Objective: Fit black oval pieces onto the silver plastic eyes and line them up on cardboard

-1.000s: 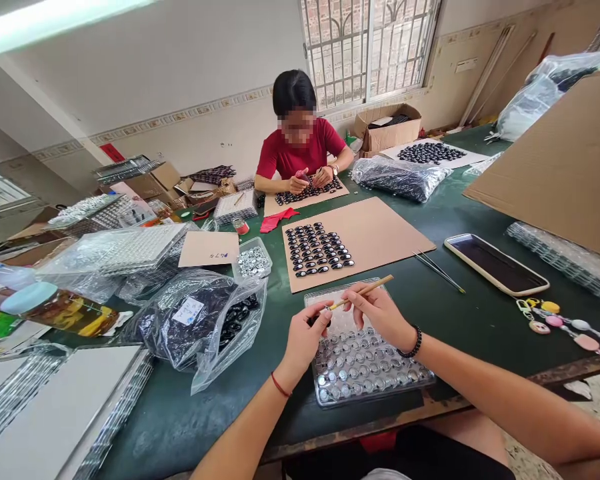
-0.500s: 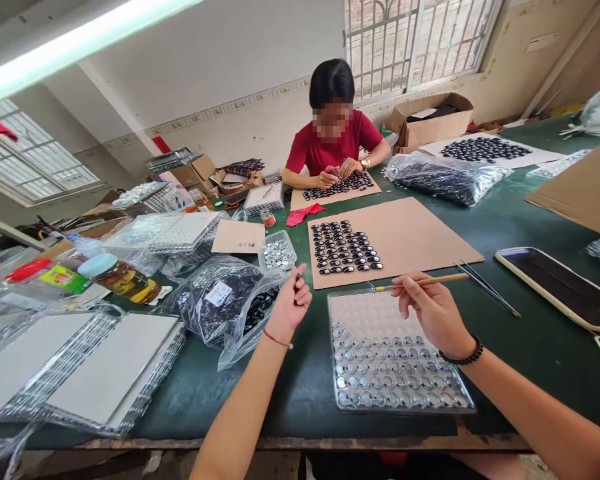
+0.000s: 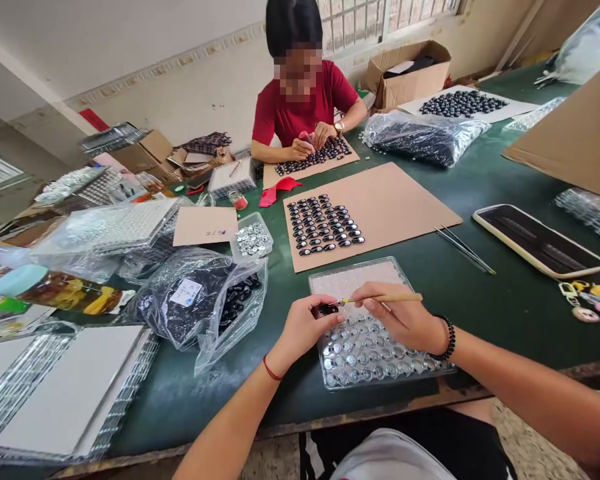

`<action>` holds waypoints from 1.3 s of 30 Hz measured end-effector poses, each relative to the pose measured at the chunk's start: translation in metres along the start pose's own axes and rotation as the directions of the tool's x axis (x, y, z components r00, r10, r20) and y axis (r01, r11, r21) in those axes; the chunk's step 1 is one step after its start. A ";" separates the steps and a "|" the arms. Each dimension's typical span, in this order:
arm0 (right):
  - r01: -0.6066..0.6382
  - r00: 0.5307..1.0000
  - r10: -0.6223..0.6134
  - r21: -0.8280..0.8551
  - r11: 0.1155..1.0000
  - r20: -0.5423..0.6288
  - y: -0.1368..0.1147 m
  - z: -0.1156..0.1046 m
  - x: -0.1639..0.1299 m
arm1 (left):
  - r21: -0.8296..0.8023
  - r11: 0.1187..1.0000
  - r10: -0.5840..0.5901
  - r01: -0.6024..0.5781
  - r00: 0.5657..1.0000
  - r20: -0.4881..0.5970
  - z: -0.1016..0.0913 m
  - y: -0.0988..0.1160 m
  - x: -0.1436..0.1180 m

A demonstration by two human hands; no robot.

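A small black oval bead (image 3: pixel 327 309) sits pinched just above the clear plastic tray (image 3: pixel 380 270). A thin wooden stick (image 3: pixel 383 300) lies nearly level, its tip touching the bead. The tray rests flat on the table (image 3: pixel 480 300), its near rows filled with shiny round pieces (far rows bare).

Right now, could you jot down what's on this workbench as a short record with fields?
left hand: pinches a small black piece
right hand: holds a thin wooden stick, tip at the piece
under the hands: clear plastic tray of shiny round pieces
beyond: cardboard sheet with rows of black pieces
left of tray: plastic bag of black pieces
opposite: person in a red shirt
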State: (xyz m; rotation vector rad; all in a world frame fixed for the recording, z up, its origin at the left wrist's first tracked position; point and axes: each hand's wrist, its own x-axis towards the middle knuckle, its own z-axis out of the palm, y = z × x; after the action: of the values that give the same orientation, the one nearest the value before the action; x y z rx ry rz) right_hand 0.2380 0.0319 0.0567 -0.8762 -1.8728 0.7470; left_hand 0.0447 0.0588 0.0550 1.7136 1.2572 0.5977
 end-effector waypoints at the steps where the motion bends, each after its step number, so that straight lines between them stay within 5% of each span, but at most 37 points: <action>1: 0.026 0.999 -0.026 -0.017 1.000 0.020 -0.001 0.002 -0.001 | 0.018 1.000 0.008 -0.008 1.000 0.022 0.001 0.001 -0.002; 11: 0.133 0.990 -0.117 -0.246 0.960 0.078 -0.005 0.010 -0.005 | 0.047 0.998 0.029 -0.031 0.999 0.029 0.010 0.004 -0.006; 31: 0.176 0.973 -0.128 -0.257 0.950 0.191 -0.003 0.013 -0.008 | 0.022 0.996 0.089 -0.088 0.996 -0.010 0.008 0.001 -0.008; 33: 0.092 0.983 -0.062 -0.174 0.980 0.174 -0.002 0.013 -0.007 | 0.002 0.995 0.097 -0.097 0.995 -0.008 0.008 0.001 -0.009; 36: -0.193 0.976 0.176 0.128 0.973 0.127 0.001 0.010 -0.004 | -0.040 0.996 0.083 -0.083 0.997 0.003 0.006 0.002 -0.010; 39: -0.445 0.894 0.401 0.505 0.739 0.200 0.005 0.006 0.002 | -0.075 0.996 0.054 -0.051 0.998 0.033 0.005 0.005 -0.011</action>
State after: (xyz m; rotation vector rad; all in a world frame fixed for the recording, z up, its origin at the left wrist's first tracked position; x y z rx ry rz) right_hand 0.2331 0.0361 0.0512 -0.9100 -1.3985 1.5304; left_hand 0.0472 0.0467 0.0588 1.6930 1.1548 0.6351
